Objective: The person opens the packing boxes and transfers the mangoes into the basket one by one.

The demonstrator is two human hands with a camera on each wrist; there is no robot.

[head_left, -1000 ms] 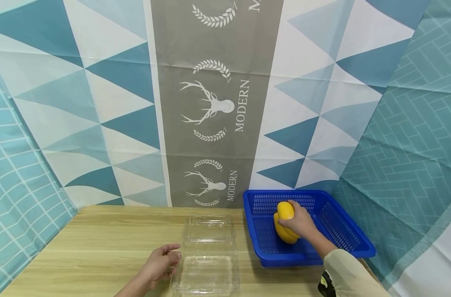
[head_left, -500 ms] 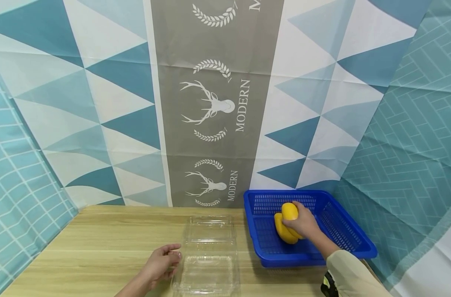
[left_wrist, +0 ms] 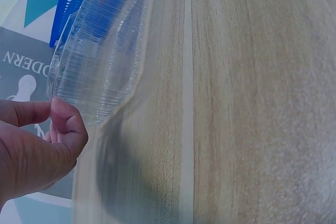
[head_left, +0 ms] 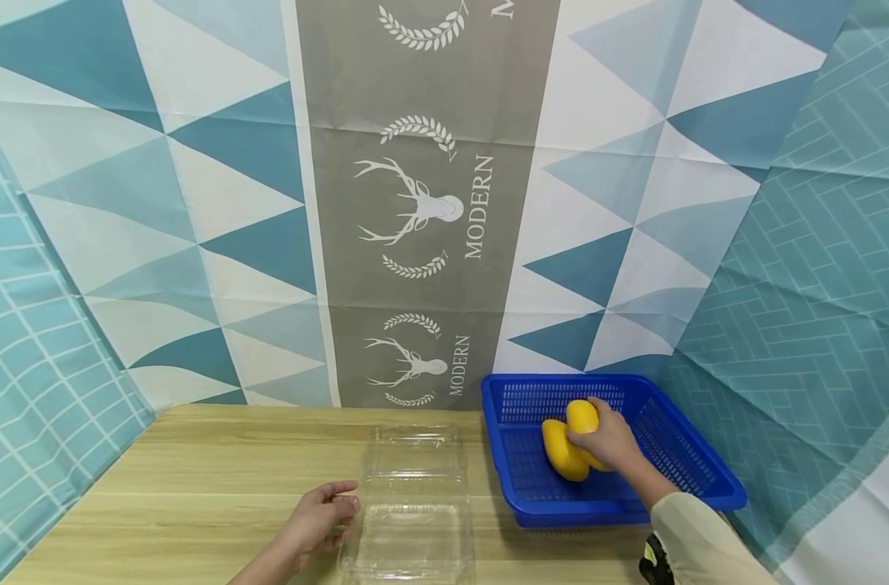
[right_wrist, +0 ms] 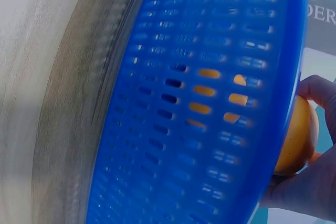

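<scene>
Inside the blue plastic basket (head_left: 518, 501) at the right of the head view, my right hand (head_left: 611, 439) grips a yellow mango (head_left: 582, 417), thumb on the near side and fingers over the far side. Another mango (head_left: 564, 451) lies just left of it on the basket floor. In the right wrist view, the gripped mango (right_wrist: 298, 140) shows beyond the basket rim, partly hidden by the basket wall. My left hand (head_left: 316, 520) is at the left edge of a clear plastic clamshell box (head_left: 411, 536). Thumb and forefinger pinch its rim in the left wrist view.
The box lies with its lid spread away from me on the wood-grain table (head_left: 218, 479). The basket stands right of it, close to the patterned back wall covering (head_left: 415, 244). A teal covering (head_left: 817, 325) hangs along the right side.
My right hand has shifted a little to the right with the mango, widening the gap to the mango beside it. My left hand and the clear box have stayed in place.
</scene>
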